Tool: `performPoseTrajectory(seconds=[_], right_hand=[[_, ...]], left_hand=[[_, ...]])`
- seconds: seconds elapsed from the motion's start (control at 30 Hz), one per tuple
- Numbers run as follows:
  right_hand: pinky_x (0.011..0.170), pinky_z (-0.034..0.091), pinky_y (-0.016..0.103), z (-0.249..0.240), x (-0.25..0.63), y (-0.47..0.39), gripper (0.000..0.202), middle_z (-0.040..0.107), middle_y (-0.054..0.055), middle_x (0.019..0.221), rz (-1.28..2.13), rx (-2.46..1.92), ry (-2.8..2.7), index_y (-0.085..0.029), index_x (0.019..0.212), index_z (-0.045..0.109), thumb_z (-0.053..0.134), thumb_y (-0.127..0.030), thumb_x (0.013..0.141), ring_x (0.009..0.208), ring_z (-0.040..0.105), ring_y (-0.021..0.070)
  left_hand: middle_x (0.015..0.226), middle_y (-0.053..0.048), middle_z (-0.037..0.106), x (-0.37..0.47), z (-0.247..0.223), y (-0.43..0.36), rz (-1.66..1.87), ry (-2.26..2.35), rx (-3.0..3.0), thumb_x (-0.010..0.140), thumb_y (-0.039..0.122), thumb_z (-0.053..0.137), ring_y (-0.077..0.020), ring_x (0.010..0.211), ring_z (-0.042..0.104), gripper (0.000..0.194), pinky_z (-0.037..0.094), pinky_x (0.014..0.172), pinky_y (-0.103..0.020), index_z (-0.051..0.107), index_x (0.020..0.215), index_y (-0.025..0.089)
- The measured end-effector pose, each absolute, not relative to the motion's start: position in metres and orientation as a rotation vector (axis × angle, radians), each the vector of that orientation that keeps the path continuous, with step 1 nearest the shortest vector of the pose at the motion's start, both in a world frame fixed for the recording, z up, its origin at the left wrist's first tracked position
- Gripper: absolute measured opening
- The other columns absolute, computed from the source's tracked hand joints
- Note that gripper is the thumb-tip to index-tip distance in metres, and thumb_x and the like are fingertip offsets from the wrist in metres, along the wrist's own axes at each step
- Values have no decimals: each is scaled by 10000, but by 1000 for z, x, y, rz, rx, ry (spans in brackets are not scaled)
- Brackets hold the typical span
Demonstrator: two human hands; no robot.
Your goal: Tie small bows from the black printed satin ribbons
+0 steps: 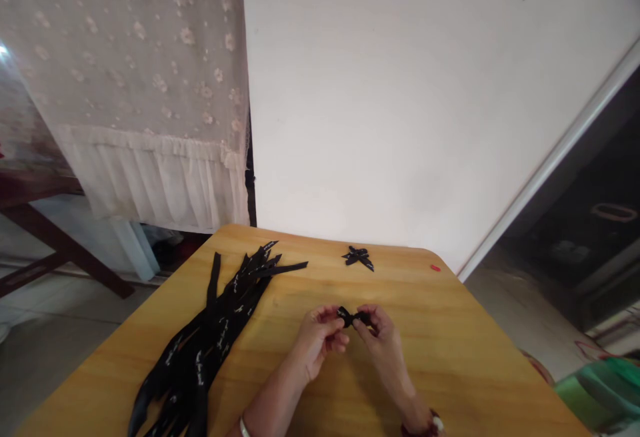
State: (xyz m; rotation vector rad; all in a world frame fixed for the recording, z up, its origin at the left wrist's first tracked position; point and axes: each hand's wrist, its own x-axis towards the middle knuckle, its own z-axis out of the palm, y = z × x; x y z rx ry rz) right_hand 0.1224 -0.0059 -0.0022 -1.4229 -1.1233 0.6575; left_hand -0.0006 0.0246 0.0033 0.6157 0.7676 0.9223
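Note:
Between my two hands, just above the wooden table (425,357), is a small black ribbon bow (349,318) with white lettering. My left hand (324,334) pinches its left side between thumb and fingers. On the other side, my right hand (377,329) grips the right loop, with the thumb near the middle knot. Parts of the bow are covered by the fingers. To the left lies a long bundle of black printed ribbon strips (220,330). Farther back on the tabletop rests another black ribbon bow (358,257), its tails spread out.
A small red piece (435,268) lies near the table's far right corner. Behind the table stands a white panel (400,104), with a lace curtain (160,90) at left. Something green (600,387) sits beyond the right edge, and a dark wooden frame (60,250) stands at left.

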Motion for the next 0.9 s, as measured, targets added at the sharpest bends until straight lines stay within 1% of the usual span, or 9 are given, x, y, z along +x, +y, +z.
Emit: performPoseTrajectory(seconds=[0.2, 0.3, 0.47, 0.53, 0.6, 0.67, 0.7, 0.8, 0.9], right_hand=[[521, 437, 249, 3, 115, -9, 124, 587, 18, 629, 663, -1399, -1178, -167, 717, 523, 561, -248, 631, 591, 564, 161], [511, 437, 247, 3, 116, -9, 124, 598, 21, 626, 699, -1387, -1207, -168, 728, 529, 563, -231, 626, 581, 567, 162], [585, 454, 273, 1, 117, -8, 146, 616, 19, 628, 782, -1341, -1258, -169, 768, 543, 547, -162, 622, 612, 584, 174], [622, 453, 283, 1, 118, -8, 143, 630, 31, 675, 805, -1319, -1292, -168, 764, 550, 550, -150, 623, 654, 590, 182], [658, 452, 293, 2, 120, -9, 147, 644, 46, 747, 859, -1268, -1319, -170, 782, 558, 557, -164, 636, 709, 593, 190], [676, 453, 303, 3, 123, -9, 146, 650, 55, 770, 923, -1230, -1299, -169, 793, 566, 568, -204, 651, 732, 595, 196], [680, 455, 307, 4, 124, -10, 148, 650, 60, 772, 947, -1222, -1270, -166, 789, 570, 573, -231, 657, 737, 596, 200], [659, 456, 295, 6, 127, -10, 191, 643, 64, 749, 950, -1246, -1204, -156, 757, 578, 583, -323, 665, 721, 591, 200], [565, 441, 250, 7, 127, -10, 216, 613, 33, 652, 908, -1292, -1226, -156, 697, 573, 575, -370, 669, 623, 567, 169]], left_hand=[[525, -2, 570, 4, -3, 21, 895, 735, 679, 529, 139, 673, -92, 434, 541, 184, 438, 407, -191, 515, 620, 117], [509, 8, 561, 3, -3, 22, 928, 759, 660, 524, 135, 669, -95, 419, 538, 188, 425, 377, -185, 503, 612, 123], [463, 50, 521, 0, 1, 24, 954, 794, 624, 564, 136, 635, -81, 334, 504, 181, 367, 296, -158, 470, 638, 139], [498, 37, 554, -1, 4, 24, 958, 811, 582, 577, 126, 629, -102, 379, 550, 194, 388, 316, -159, 458, 668, 144], [610, -13, 620, -2, 5, 24, 966, 826, 530, 581, 107, 629, -144, 511, 616, 222, 442, 390, -178, 450, 706, 148], [710, -55, 649, -3, 5, 25, 982, 832, 502, 573, 88, 634, -176, 621, 637, 241, 477, 465, -205, 455, 724, 148], [732, -66, 653, -3, 5, 25, 986, 831, 508, 569, 85, 636, -184, 644, 638, 239, 482, 482, -214, 465, 724, 144], [727, -82, 657, -3, 1, 25, 965, 828, 589, 558, 103, 646, -197, 647, 638, 200, 480, 483, -218, 507, 701, 122], [681, -78, 653, -1, -3, 24, 912, 813, 699, 565, 131, 640, -194, 619, 636, 153, 480, 493, -224, 535, 673, 107]])
